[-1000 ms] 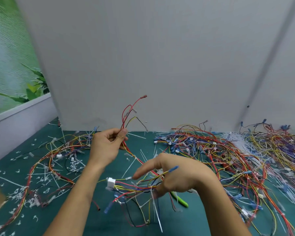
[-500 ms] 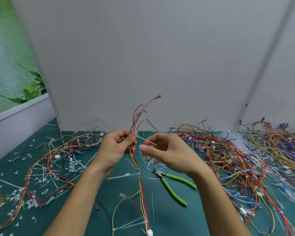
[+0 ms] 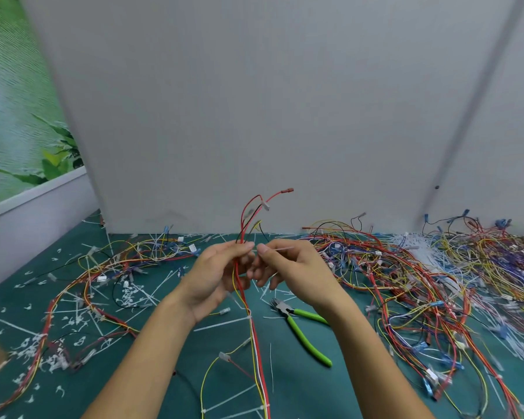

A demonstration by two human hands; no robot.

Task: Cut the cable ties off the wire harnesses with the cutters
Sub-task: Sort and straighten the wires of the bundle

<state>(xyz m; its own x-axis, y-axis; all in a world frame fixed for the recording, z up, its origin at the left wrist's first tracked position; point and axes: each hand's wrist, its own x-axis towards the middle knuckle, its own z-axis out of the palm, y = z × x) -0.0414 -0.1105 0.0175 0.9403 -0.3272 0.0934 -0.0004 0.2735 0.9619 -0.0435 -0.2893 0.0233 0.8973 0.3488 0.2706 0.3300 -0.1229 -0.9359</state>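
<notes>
Since the earlier frame the right hand [image 3: 294,273] has closed in on the left hand [image 3: 217,275], and the thumbs now almost touch. Left hand grips the harness [image 3: 253,334] upright, its lower run trailing onto the mat [image 3: 300,388]. Right thumb and forefinger pinch a white tie [image 3: 280,248] just beside the left thumb. Cutters [image 3: 307,339] lie on the mat under the right wrist, untouched.

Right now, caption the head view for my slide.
Left hand holds a wire harness while the right hand pinches a white cable tie; green-handled cutters lie on the green mat.
</notes>
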